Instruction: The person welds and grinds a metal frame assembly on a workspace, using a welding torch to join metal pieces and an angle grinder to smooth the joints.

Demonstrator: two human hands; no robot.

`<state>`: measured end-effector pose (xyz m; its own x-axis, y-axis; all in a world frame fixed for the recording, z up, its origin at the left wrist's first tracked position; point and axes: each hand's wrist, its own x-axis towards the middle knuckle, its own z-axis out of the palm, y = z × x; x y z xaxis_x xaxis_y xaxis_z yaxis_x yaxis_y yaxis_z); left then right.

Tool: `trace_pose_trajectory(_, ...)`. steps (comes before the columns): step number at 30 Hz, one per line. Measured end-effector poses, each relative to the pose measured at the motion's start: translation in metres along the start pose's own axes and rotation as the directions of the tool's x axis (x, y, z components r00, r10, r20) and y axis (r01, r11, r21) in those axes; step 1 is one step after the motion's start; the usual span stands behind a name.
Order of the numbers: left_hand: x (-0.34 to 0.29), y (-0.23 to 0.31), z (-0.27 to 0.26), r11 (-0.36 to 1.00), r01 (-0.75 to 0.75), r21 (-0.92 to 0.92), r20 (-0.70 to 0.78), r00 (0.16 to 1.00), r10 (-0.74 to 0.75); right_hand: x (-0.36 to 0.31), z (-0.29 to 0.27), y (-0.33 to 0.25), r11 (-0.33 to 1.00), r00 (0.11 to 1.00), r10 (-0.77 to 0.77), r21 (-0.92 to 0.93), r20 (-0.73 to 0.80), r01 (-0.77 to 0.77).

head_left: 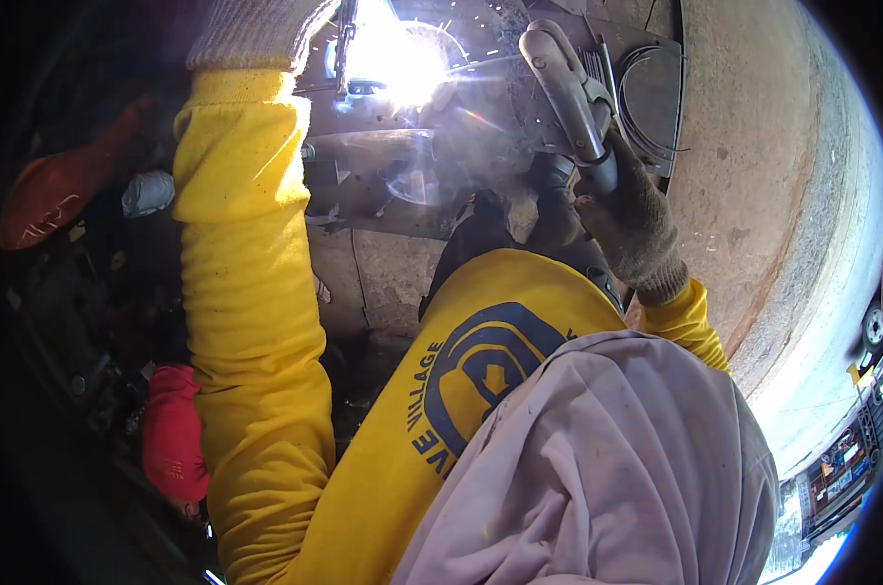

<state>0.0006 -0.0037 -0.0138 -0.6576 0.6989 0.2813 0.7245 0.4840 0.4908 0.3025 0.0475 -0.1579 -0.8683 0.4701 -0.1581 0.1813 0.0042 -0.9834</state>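
Observation:
My right hand [636, 229], in a brown knit glove, grips the handle of a welding electrode holder [565, 88]. From its curved head a thin electrode [490, 64] runs left toward a blinding white arc [402, 73]. Sparks and smoke surround the arc, and the glare hides the metal right under it. My left hand [256, 34], gloved in light knit, is raised beside the arc at the upper left. Its fingers are lost at the frame's upper edge and in the glare. A dark upright metal piece [344, 49] stands between that glove and the arc.
A metal plate [661, 107] at the upper right carries a coiled wire [636, 93] and several thin rods. Rusty curved ground [744, 175] spreads to the right. Left of my arm are people in an orange sleeve [61, 195] and a red garment [173, 429].

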Motion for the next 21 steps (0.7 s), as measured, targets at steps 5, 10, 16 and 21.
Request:
trace_pose_trajectory(5, 0.024, -0.041, 0.027, 0.850, -0.161, 0.501, -0.035, 0.978, 0.206, 0.001, -0.006, 0.006, 0.980, 0.995, -0.090, -0.179, -0.035, 0.082)
trace_pose_trajectory(10, 0.024, -0.022, 0.026, 0.997, -0.065, -0.046, 0.085, 0.994, 0.069, -0.012, -0.012, 0.018, 0.997, 0.995, 0.077, -0.023, -0.060, -0.079)
trace_pose_trajectory(16, 0.013, -0.020, 0.012, 0.948, -0.219, 0.231, -0.073, 0.968, 0.242, -0.009, -0.010, 0.017, 0.987, 0.992, -0.052, 0.145, -0.114, 0.069)
trace_pose_trajectory(21, 0.023, -0.044, 0.015, 0.822, -0.402, 0.403, 0.028, 0.903, 0.429, -0.010, -0.004, 0.019, 0.994, 0.995, 0.024, 0.112, -0.095, -0.013)
